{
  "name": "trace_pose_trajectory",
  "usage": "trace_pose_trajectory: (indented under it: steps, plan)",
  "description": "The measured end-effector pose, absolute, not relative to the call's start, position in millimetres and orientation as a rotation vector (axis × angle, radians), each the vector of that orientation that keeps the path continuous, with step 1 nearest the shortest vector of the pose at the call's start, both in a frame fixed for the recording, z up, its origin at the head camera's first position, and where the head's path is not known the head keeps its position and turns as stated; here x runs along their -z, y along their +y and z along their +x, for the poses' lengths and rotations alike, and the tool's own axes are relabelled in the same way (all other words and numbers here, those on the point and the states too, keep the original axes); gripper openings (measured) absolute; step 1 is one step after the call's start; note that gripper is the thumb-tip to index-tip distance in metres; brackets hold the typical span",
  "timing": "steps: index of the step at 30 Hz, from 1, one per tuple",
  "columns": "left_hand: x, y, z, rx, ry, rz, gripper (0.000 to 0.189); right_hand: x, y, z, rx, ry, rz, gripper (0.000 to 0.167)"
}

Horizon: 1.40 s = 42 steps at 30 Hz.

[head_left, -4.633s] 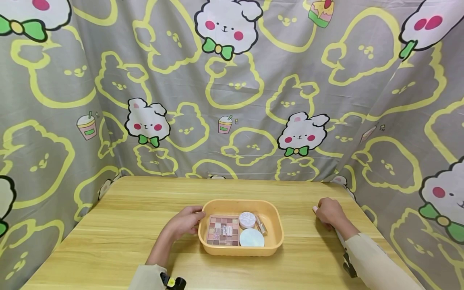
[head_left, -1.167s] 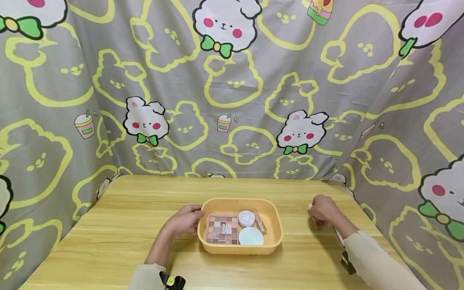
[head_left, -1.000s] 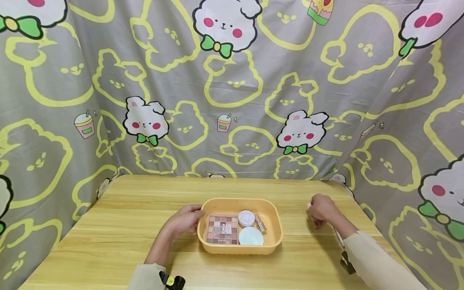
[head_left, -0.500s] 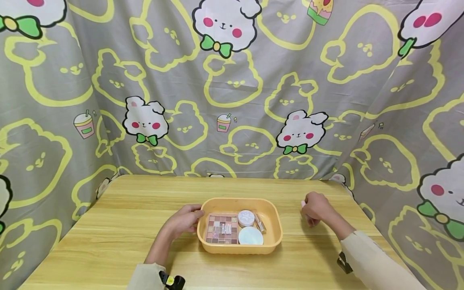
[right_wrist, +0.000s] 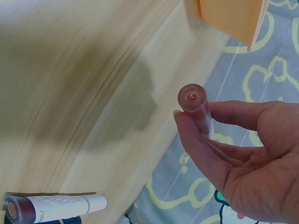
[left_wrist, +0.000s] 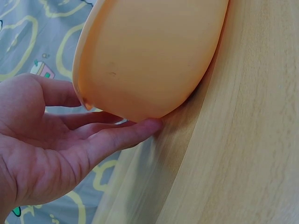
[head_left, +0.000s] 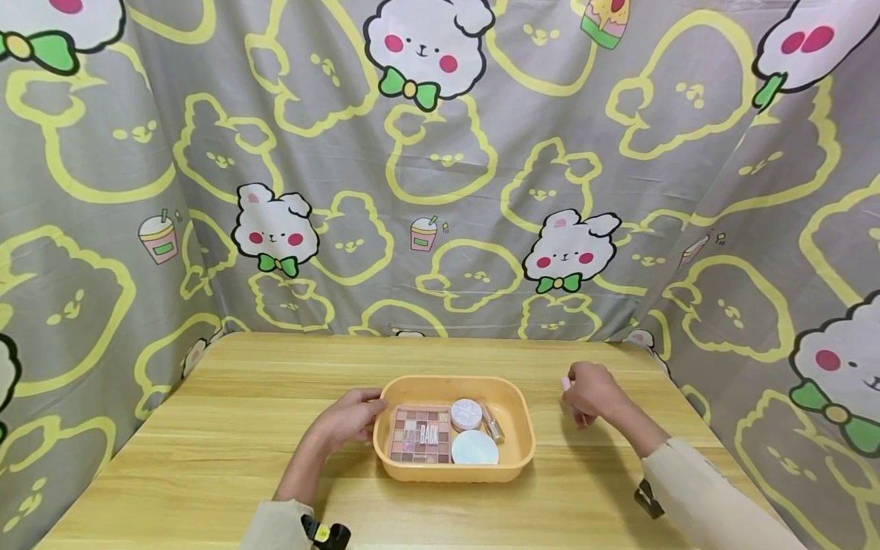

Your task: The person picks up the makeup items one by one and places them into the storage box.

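Four pieces already lie in the shallow orange plastic basket: a square patterned palette, a round white case, a pale round compact and a slim shiny tube. The left hand holds its left end. The right hand pinches a reddish-brown cylinder between its fingers, beside the basket. I'd judge things well along, with that cylinder and a white dark-ended tube on the table not yet in.
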<state>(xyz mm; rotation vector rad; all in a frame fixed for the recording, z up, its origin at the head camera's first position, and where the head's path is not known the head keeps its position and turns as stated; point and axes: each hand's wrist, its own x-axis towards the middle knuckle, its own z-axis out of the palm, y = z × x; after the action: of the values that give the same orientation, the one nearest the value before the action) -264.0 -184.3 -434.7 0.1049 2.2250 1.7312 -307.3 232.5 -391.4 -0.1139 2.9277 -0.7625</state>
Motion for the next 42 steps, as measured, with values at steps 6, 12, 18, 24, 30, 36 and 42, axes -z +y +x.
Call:
trace_pose_trajectory:
  steps: [6,12,18,24,30,36,42]
  plan:
    - [434.8,-184.6,-264.4,-1.744,2.219,0.122,0.05,387.6,227.1,-303.3,0.788,2.934,-0.167,0.045]
    - [433.9,-185.0,-264.0,-1.75,2.203,0.147,0.049,380.7,216.8,-296.8,0.783,2.932,-0.201,0.048]
    - [433.6,-185.1,-263.8,-1.748,2.205,0.143,0.049,373.7,206.2,-292.2,0.798,2.93,-0.235,0.046]
    - [432.4,-184.5,-263.3,-1.743,2.193,0.155,0.05,370.8,199.0,-291.5,0.809,2.931,-0.233,0.043]
    - [431.5,-184.0,-263.1,-1.737,2.184,0.183,0.05,365.3,191.7,-289.4,0.83,2.918,-0.249,0.041]
    - [432.4,-184.3,-263.6,-1.745,2.196,0.158,0.05,360.5,185.0,-286.5,0.835,2.938,-0.272,0.042]
    - [433.4,-185.2,-262.9,-1.75,2.202,0.149,0.049,356.2,178.1,-284.7,0.856,2.931,-0.268,0.042]
